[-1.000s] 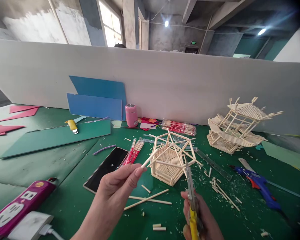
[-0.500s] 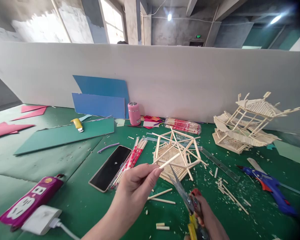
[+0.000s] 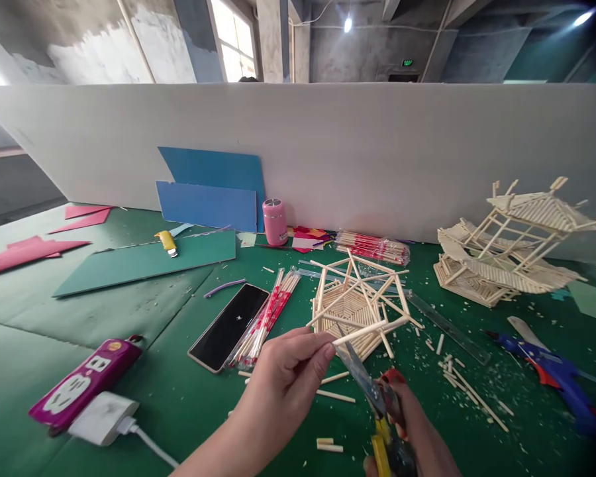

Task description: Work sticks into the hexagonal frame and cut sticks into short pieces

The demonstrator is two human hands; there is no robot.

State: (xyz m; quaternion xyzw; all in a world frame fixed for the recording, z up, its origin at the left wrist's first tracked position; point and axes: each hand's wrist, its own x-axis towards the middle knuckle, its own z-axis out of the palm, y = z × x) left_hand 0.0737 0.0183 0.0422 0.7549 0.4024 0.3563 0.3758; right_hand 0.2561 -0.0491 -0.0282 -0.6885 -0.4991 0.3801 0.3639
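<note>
Gripping scissors (image 3: 363, 382) in the right hand (image 3: 411, 421), with fingers curled round the handles and blades seemingly parted. Pinching a stick (image 3: 361, 332) in the left hand (image 3: 289, 374), between thumb and forefinger. Could nick those fingertips by closing the blades so near. Aiming the stick's free end rightward, with long axis crosswise, slightly rising, before the frame (image 3: 345, 308).

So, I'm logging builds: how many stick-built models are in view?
2: the open frame beyond the scissors, and the tiered model at the right, in front of the white partition.
</note>
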